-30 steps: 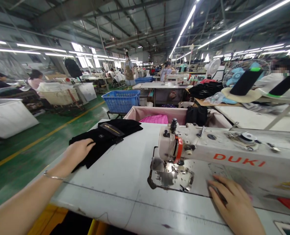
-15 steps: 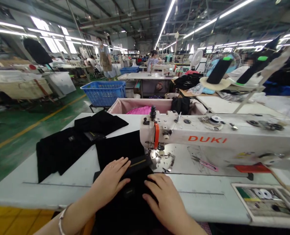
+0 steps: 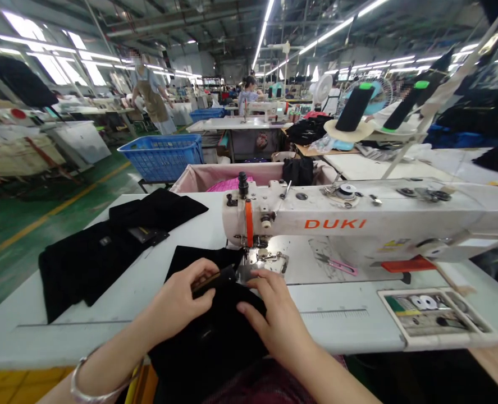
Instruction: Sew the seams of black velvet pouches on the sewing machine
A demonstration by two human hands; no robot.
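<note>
My left hand (image 3: 187, 292) is closed on a stiff black strip (image 3: 221, 280) and holds it tilted up beside the needle area. In the earlier view this strip shows a thin gold line. Beneath it, black fabric (image 3: 206, 342) hangs over the table's front edge. My right hand (image 3: 276, 317) lies on the fabric's right side, fingers extended and apart, fingertips by the metal needle plate. The white sewing machine (image 3: 337, 224) stands just beyond both hands; the strip's far end comes close to its presser foot, and contact there cannot be made out.
More black fabric pieces (image 3: 88, 258) lie on the table's left. Pink-handled snips (image 3: 343, 267) and a red-handled tool (image 3: 409, 264) rest by the machine. A bobbin tray (image 3: 394, 331) sits at right. Behind are a pink-lined bin (image 3: 185, 174), a blue basket (image 3: 164, 148) and a standing person (image 3: 150, 92).
My left fingers, flat on the strip before, now grip and lift it. The fabric has shifted off the needle area toward me. The camera view has turned slightly right.
</note>
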